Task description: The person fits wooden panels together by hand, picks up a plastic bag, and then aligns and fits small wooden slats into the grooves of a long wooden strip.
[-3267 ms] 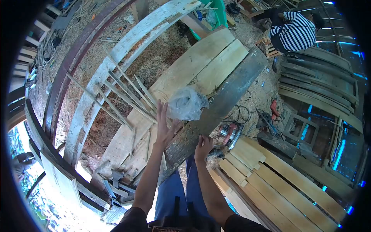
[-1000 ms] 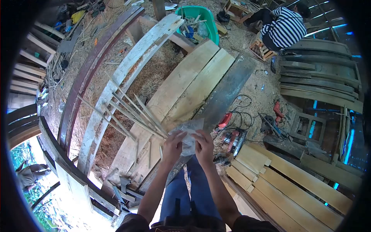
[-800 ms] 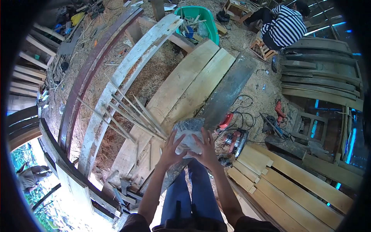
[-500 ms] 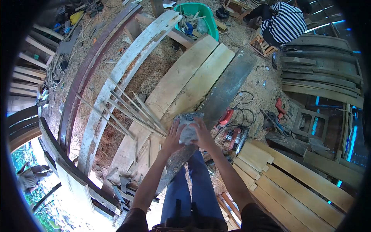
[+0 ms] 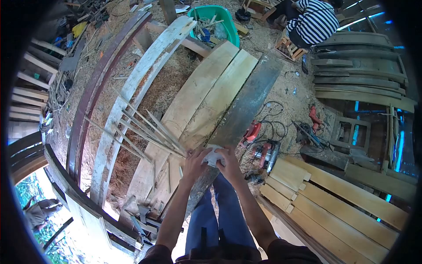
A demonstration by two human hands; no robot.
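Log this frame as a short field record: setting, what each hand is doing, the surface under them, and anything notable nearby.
Setting: woodworking yard, sawdust-covered ground
Left hand: gripping the crumpled clear plastic bag from the left
Right hand: gripping the same bag from the right
Bag state: squeezed small between both hands
Surface below: dark weathered plank beside pale wooden boards
Nearby: thin wooden strips, red power tools with cables, green plastic tub
Other person: striped-shirt worker crouched at top right

Clear whitish bag [image 5: 212, 155] between the hands; pale planks [image 5: 206, 99] beyond, green tub [image 5: 214, 17], black-and-white striped shirt [image 5: 314, 21] far off.
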